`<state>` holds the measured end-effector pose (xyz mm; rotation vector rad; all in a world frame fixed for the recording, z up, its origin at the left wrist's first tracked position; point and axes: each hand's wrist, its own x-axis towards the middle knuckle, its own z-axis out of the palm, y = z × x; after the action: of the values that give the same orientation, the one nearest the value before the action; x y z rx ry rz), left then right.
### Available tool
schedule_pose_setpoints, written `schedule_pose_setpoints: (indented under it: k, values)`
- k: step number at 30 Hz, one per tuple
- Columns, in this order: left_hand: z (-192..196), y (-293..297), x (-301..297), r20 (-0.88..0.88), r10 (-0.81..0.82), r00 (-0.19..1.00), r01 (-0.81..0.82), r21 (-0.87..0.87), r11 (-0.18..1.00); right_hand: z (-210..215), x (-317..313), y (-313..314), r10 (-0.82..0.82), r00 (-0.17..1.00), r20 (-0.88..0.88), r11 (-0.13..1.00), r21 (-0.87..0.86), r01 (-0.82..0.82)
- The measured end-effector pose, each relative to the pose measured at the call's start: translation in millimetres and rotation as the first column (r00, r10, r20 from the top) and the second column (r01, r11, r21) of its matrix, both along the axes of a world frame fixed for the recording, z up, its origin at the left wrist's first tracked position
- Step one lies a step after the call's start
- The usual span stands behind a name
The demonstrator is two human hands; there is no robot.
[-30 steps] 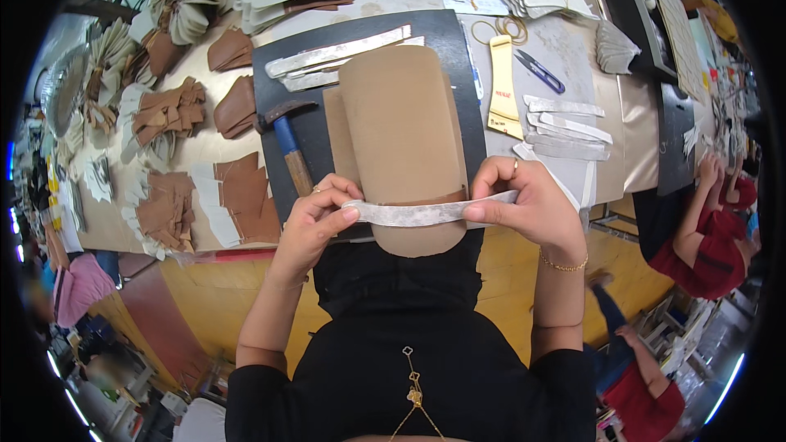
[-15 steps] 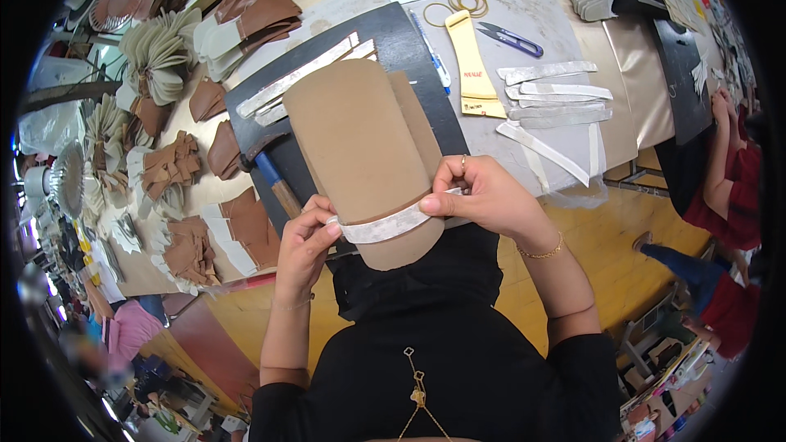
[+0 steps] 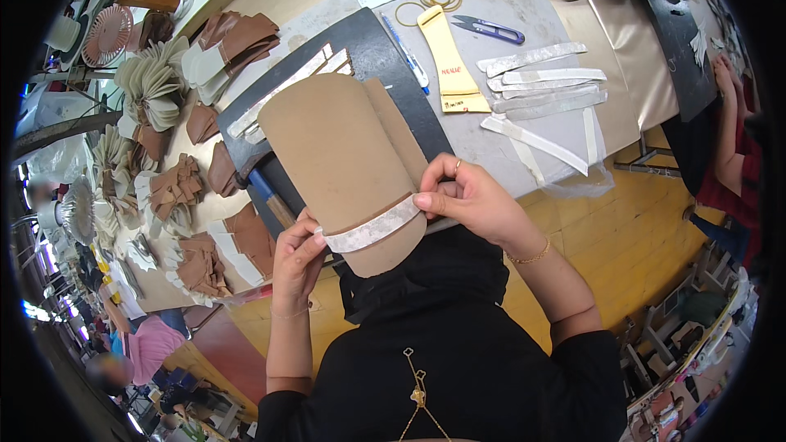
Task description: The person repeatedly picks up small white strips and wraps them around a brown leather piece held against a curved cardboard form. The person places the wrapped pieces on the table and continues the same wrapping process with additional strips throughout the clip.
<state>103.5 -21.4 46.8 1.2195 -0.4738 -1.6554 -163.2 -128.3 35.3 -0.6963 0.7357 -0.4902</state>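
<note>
A dark cutting mat (image 3: 385, 57) lies on the workbench (image 3: 524, 0), and over its near edge rests one big tan leather panel (image 3: 336, 155). One pale strip (image 3: 372, 229) crosses the panel's lower end; the left hand (image 3: 296, 262) pinches its left end, the right hand (image 3: 471, 196) presses the other end down. Beyond lie roughly six more pale strips (image 3: 544, 86), one yellow tongue-shaped tag (image 3: 450, 65) printed red, and purple snips (image 3: 490, 29).

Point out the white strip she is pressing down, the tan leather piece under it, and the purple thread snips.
White strip (image 3: 372, 229), head view: middle of the band.
Tan leather piece (image 3: 336, 147), head view: bare centre of its face.
Purple thread snips (image 3: 491, 29), head view: the handle.
</note>
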Motion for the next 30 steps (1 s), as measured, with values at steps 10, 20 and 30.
schedule_pose_setpoints:
  k: [10,20,30]
  values:
    - [1.7,6.2,-7.9,-0.081,0.073,0.994,-0.078,-0.054,0.996,54.8,-11.6,-3.7,-0.4,0.833,-0.382,0.649,-0.76,-0.036]
    - [3.3,12.2,-11.1,-0.016,0.112,0.994,-0.113,-0.12,0.986,70.0,61.8,40.5,-0.283,0.781,-0.557,-0.383,-0.681,-0.624]
    - [-9.1,2.5,-7.0,-0.063,0.062,0.996,-0.069,-0.122,0.99,24.7,42.6,52.9,-0.306,0.937,-0.169,0.191,-0.975,-0.113]
